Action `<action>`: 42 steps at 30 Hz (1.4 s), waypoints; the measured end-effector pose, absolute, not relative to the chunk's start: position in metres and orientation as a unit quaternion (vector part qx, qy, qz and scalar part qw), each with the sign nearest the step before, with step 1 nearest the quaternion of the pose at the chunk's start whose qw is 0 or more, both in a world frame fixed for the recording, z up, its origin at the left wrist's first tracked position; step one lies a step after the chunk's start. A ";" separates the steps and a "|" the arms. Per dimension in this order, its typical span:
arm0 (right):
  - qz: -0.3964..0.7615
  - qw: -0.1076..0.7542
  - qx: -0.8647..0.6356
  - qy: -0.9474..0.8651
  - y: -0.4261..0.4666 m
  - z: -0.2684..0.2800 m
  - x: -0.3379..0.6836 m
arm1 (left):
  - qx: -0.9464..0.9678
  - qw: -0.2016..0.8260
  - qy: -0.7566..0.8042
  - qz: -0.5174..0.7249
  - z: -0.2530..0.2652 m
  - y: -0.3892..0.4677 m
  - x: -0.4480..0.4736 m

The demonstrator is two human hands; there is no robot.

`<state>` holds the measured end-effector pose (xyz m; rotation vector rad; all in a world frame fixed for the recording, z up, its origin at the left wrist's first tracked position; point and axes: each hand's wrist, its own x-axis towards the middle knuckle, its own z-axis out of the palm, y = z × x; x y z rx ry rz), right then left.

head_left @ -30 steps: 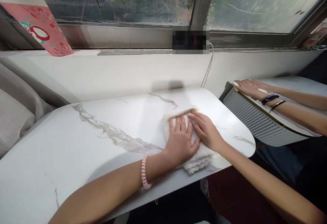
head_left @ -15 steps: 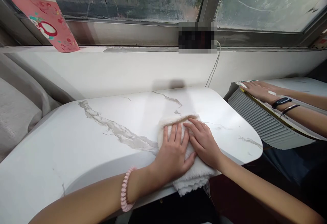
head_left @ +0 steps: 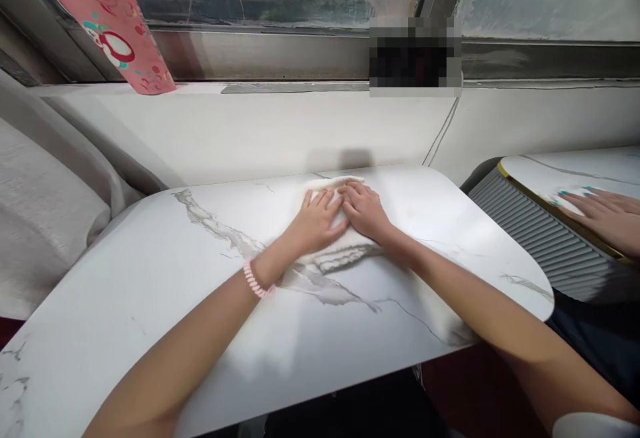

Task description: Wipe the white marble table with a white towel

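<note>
A white, fluffy cloth (head_left: pixel 345 251) lies folded on the white marble-patterned table (head_left: pixel 210 318), toward the far edge by the wall. My left hand (head_left: pixel 320 221) rests flat on it, fingers spread and pointing away from me; a pink coiled band (head_left: pixel 255 279) circles that wrist. Beside it, my right hand (head_left: pixel 367 208) also presses flat on the cloth, its fingertips close to those of the left. Both hands lie on top of the cloth rather than wrapped round it. The cloth's middle is hidden under them.
A pink paper cup (head_left: pixel 117 38) stands on the window ledge at left, above a grey sofa back (head_left: pixel 45 191). A blurred-out dark object (head_left: pixel 413 61) sits on the ledge with thin cables. At right, another person's hands (head_left: pixel 600 211) lie on a second table (head_left: pixel 565 165).
Both my hands have pushed the cloth away from the near edge toward the wall. The view has shifted slightly to the left, and the other person's hands have moved toward the right edge.
</note>
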<state>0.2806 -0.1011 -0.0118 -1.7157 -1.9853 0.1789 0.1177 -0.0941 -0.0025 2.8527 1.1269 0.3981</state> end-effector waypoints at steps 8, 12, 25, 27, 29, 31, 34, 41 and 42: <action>0.063 0.285 -0.635 -0.716 -0.035 -0.014 0.236 | 0.920 0.015 0.370 0.129 -0.008 -0.027 0.074; 0.071 0.284 -0.624 -0.725 -0.030 -0.015 0.221 | 0.915 0.029 0.390 0.102 -0.006 -0.019 0.058; 0.055 0.272 -0.595 -0.755 -0.080 -0.016 0.212 | 0.902 0.020 0.418 0.106 -0.006 -0.077 0.047; 0.048 0.258 -0.594 -0.761 -0.096 -0.016 0.210 | 0.906 0.013 0.409 0.107 -0.007 -0.093 0.044; 0.033 0.230 -0.595 -0.769 -0.115 -0.016 0.207 | 0.908 0.008 0.406 0.103 -0.007 -0.111 0.042; 0.007 0.188 -0.594 -0.782 -0.133 -0.013 0.204 | 0.909 0.001 0.405 0.096 -0.007 -0.129 0.042; -0.029 0.120 -0.584 -0.802 -0.157 -0.001 0.203 | 0.917 -0.010 0.389 0.086 -0.003 -0.151 0.041; 0.077 -0.041 -0.507 -0.858 -0.186 0.057 0.211 | 0.944 0.092 0.315 0.018 0.038 -0.165 0.022; 0.102 -0.045 -0.491 -0.864 -0.191 0.065 0.211 | 0.942 0.119 0.313 0.004 0.046 -0.166 0.018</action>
